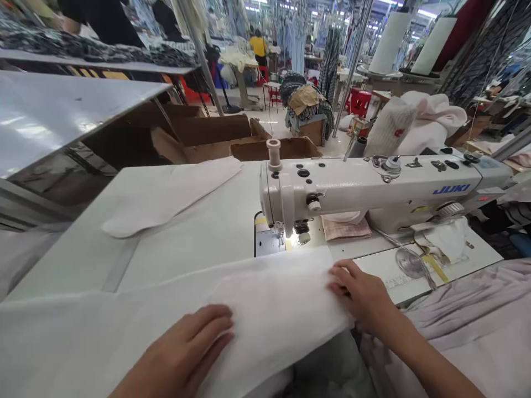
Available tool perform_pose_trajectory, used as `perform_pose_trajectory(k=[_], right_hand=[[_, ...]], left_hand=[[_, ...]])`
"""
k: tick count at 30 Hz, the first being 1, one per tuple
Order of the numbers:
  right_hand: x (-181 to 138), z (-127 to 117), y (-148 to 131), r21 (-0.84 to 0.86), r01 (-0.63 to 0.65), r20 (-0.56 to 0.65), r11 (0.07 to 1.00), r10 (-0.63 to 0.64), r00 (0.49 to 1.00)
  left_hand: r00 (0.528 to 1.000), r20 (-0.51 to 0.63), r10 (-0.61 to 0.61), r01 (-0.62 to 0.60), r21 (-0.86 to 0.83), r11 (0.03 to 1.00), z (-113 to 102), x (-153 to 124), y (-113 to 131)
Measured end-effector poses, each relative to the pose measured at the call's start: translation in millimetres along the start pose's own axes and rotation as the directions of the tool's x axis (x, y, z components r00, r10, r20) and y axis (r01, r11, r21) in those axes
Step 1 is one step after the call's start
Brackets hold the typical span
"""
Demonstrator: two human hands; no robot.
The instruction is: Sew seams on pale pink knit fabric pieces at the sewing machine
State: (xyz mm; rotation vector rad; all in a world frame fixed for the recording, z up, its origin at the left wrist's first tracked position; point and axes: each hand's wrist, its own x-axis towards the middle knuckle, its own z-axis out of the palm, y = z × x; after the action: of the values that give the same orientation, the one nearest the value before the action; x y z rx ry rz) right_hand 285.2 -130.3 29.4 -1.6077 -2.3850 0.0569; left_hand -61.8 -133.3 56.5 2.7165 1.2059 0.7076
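- Pressing flat on a sheer white fabric sheet: left hand, open, fingers close together, gripping nothing.
- Spanning the white sewing bench's front edge: that same sheet, its far edge just short of the presser foot.
- Lying near the bench's back left edge: folded white cloth strip, well apart from both hands.
- Standing past the bench's back edge: open brown cardboard boxes.
- Rising at the bench's back right: cream-white JUKI sewing machine.
- Resting on the sheet's right edge: right hand, fingers curled narrowly; any pinch on the cloth impossible to tell.
- Heaped beyond the bench's front right corner: pale lilac fabric.
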Motion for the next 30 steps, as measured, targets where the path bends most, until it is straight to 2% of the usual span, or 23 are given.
perform_pose_trajectory(k=[3, 6, 10, 14, 18, 22, 25, 27, 30], right_hand=[[18.6, 6.3, 0.8, 0.019, -0.108, 0.047, 0.994, 0.107, 0.993], [24.7, 7.9, 2.7, 0.110, -0.115, 0.075, 0.987, 0.107, 0.991], [21.4, 7.5, 4.6, 0.141, 0.018, -0.038, 0.990, -0.013, 0.999], [16.4, -0.2, 2.3, 0.100, 0.191, -0.189, 0.977, -0.170, 0.967], [12.2, -8.6, 1.0, 0.119, 0.300, -0.219, 0.946, -0.270, 0.938], [12.5, -5.0, 3.9, 0.121, 0.238, -0.201, 0.964, -0.211, 0.956], [16.9, -0.5, 5.7, 0.116, 0.170, -0.143, 0.979, -0.153, 0.978], [19.5, -0.8, 5.9, 0.138, 0.157, -0.113, 0.978, -0.142, 0.983], [19.9, -6.1, 5.6, 0.210, 0.164, -0.078, 0.964, -0.151, 0.985]], left_hand=[[0.998, -0.059, 0.007, -0.009, -0.039, 0.999, 10.5, 32.2, 1.1], [0.999, -0.050, 0.020, -0.025, -0.092, 0.995, 25.3, 48.3, 5.9], [0.999, -0.020, 0.037, -0.039, -0.129, 0.991, 43.5, 66.3, 12.5], [0.994, 0.037, 0.106, -0.097, -0.200, 0.975, 60.9, 87.4, 19.9], [0.988, 0.122, 0.097, -0.066, -0.233, 0.970, 77.6, 102.0, 24.0], [0.962, 0.270, 0.032, 0.026, -0.208, 0.978, 86.9, 112.7, 25.9], [0.948, 0.319, -0.006, 0.067, -0.182, 0.981, 85.1, 118.0, 29.6], [0.951, 0.306, 0.037, 0.014, -0.163, 0.986, 80.3, 117.8, 33.9], [0.958, 0.196, 0.208, -0.194, -0.090, 0.977, 70.5, 110.8, 42.3]])
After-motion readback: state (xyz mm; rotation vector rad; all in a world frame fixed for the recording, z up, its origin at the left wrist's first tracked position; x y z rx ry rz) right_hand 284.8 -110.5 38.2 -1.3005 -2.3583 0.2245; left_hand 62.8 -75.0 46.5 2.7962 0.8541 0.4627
